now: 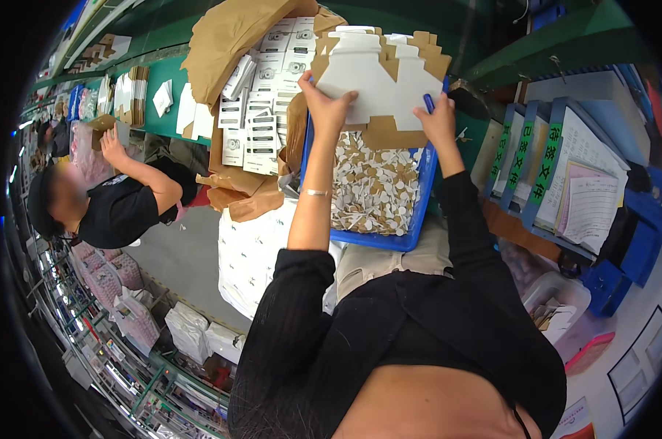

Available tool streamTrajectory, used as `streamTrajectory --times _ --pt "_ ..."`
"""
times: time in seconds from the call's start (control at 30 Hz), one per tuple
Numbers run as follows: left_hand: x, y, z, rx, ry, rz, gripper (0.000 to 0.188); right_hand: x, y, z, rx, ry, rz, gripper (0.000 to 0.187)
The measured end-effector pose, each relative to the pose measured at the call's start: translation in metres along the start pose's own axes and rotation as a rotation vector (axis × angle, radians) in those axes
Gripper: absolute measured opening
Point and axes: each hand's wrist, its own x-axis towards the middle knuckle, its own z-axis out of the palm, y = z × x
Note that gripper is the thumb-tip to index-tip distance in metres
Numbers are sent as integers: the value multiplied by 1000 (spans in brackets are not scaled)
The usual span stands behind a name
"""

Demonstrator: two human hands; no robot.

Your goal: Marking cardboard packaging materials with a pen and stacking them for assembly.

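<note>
Flat die-cut cardboard box blanks [371,80], white on one face and brown elsewhere, lie spread out above a blue tray [411,238]. Small white and brown cardboard scraps [375,183] fill the tray. My left hand [328,104] grips the blanks' left edge, its thumb on the white face and its fingers partly hidden behind. At the right edge is my right hand [438,123], closed around a short blue pen-like tool [428,102] that points up against the cardboard. Whether the right fingers also pinch the blanks, I cannot tell.
Left of the tray stands an open carton with white printed boxes [261,121] and brown paper [232,44]. Blue file folders [543,161] stand at the right. A co-worker [119,186] handles cardboard at the green bench [155,84] on the left. A white sack [254,249] sits beside my legs.
</note>
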Motion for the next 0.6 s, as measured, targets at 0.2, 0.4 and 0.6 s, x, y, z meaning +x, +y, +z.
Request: streamTrajectory --times 0.2,0.4,0.6 --pt "-65 53 -65 -463 -176 -94 37 -37 -18 -75 353 -216 -71 26" --pt "-97 97 -116 -991 -339 -727 34 -76 -4 -129 414 43 -1137 15" --pt "-125 58 -149 -264 -641 -385 38 -91 0 -153 398 -309 -719 60"
